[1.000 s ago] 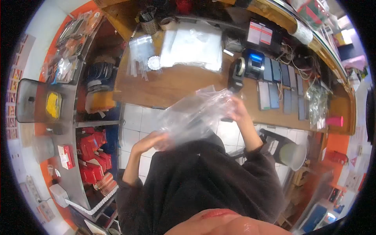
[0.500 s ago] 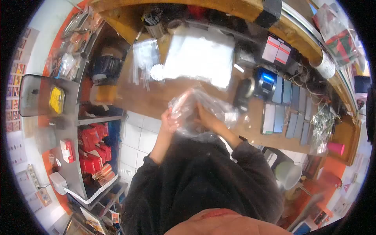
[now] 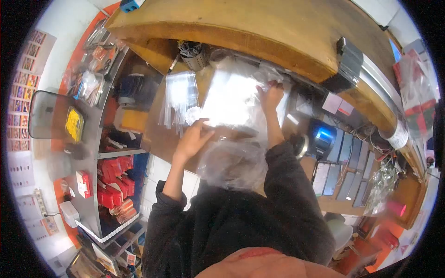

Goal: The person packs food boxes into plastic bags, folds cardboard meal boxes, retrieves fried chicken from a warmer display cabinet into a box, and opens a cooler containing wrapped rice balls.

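Observation:
My right hand reaches to the far right part of a bright white stack, its fingers closed on thin clear plastic film. The film runs down along the stack's right side. Over the desk's left half, my left hand is open with thumb and fingers apart, holding nothing. Close to its fingertips is a small white bundle. A crumpled clear plastic bag lies at the near desk edge, against my dark top. Glare hides the stack's details.
Clear plastic sleeves lie at the left, below a metal pen cup. A small printer with a lit blue screen and rows of flat boxes stand right. A raised wooden counter borders the back; shelves hold red packets.
Both hands have parted from the crumpled bag near my body. The right hand has moved away to the stack's far right; the left has opened. My view has tilted forward.

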A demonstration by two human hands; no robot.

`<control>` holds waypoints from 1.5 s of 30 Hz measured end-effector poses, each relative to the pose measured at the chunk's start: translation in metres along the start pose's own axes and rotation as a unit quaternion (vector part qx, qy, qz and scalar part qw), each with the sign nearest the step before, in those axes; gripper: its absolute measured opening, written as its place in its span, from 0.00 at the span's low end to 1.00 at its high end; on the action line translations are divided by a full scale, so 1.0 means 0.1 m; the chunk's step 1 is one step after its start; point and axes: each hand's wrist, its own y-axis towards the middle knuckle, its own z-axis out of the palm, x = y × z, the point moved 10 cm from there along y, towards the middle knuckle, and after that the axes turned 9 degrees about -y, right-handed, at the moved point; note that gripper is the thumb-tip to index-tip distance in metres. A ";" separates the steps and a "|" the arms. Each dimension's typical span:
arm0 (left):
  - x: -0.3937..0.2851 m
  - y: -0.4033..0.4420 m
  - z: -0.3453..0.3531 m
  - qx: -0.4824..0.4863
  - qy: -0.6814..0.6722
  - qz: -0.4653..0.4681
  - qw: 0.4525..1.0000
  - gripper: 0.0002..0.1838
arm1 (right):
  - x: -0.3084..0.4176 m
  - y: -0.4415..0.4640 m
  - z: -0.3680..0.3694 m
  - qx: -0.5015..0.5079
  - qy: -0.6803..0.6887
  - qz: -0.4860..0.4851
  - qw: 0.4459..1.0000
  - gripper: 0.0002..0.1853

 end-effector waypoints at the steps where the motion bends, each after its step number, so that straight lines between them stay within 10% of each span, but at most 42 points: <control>1: -0.17 0.12 0.02 0.014 -0.040 0.021 0.999 0.20 | 0.01 -0.06 0.03 -0.008 0.024 -0.038 0.999 0.09; 10: -0.95 1.50 0.76 -0.031 -0.234 0.211 0.949 0.12 | -0.47 -0.21 0.13 0.011 0.257 0.109 0.960 0.06; 15: -0.43 2.03 1.27 -0.043 -0.248 0.117 0.961 0.09 | -0.50 -0.26 0.07 0.043 0.286 0.101 0.952 0.10; 19: -0.26 2.08 1.22 -0.059 -0.179 0.100 0.977 0.09 | -0.89 -0.34 -0.40 -0.170 0.401 0.273 0.858 0.12; 23: -0.06 2.07 1.42 0.047 -0.211 0.108 0.970 0.23 | -0.26 -0.49 -1.99 -0.325 0.214 0.206 0.898 0.10; 25: -0.16 1.97 1.24 0.055 -0.185 0.170 0.967 0.25 | 0.18 -0.66 -2.33 -0.250 0.299 0.104 0.915 0.12; 28: -0.23 1.52 0.79 0.055 -0.259 0.146 0.953 0.25 | 0.96 -1.21 -1.92 0.147 0.284 -0.144 0.936 0.10; 33: 0.20 0.45 -0.14 -0.012 -0.471 0.074 0.879 0.18 | 0.75 -2.78 -0.33 0.628 -0.073 -0.209 0.746 0.16; 39: 1.53 -1.17 -1.27 -0.188 -0.467 -0.014 0.864 0.19 | 0.82 -2.36 -0.67 0.661 -0.016 -0.273 0.699 0.14; 42: 2.43 -2.00 -1.64 -0.327 -0.488 -0.050 0.808 0.19 | 2.29 -1.83 -1.06 0.674 0.013 -0.185 0.715 0.08; 45: 3.18 -2.72 -1.92 -0.439 -0.526 -0.106 0.720 0.18 | 3.80 -1.87 -0.86 0.546 0.176 -0.321 0.753 0.05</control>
